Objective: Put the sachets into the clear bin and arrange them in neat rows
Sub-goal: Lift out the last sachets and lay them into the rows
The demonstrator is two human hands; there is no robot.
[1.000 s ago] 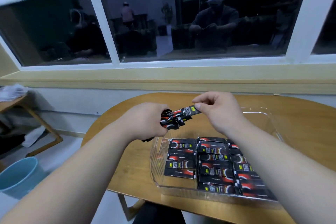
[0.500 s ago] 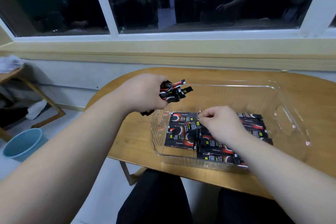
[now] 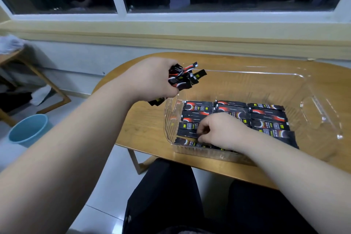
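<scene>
A clear plastic bin (image 3: 321, 114) stands on the round wooden table (image 3: 144, 127). Black-and-red sachets (image 3: 267, 118) lie flat in three rows over its near half. My left hand (image 3: 152, 80) grips a loose bundle of sachets (image 3: 183, 78) in the air above the bin's far left corner. Inside the bin my right hand (image 3: 222, 131) has its fingers curled and pinches a sachet (image 3: 188, 132) at the near end of the left row. The hand hides part of the middle row.
The bin's far half holds nothing. A blue bucket (image 3: 28, 129) sits on the floor to the left, beside a wooden side table (image 3: 13, 57). A window sill (image 3: 190, 32) runs behind the table. My legs are under the near table edge.
My right hand took one sachet from the bundle, came down into the bin and moved to the near end of the left row. The left hand stayed raised with the bundle.
</scene>
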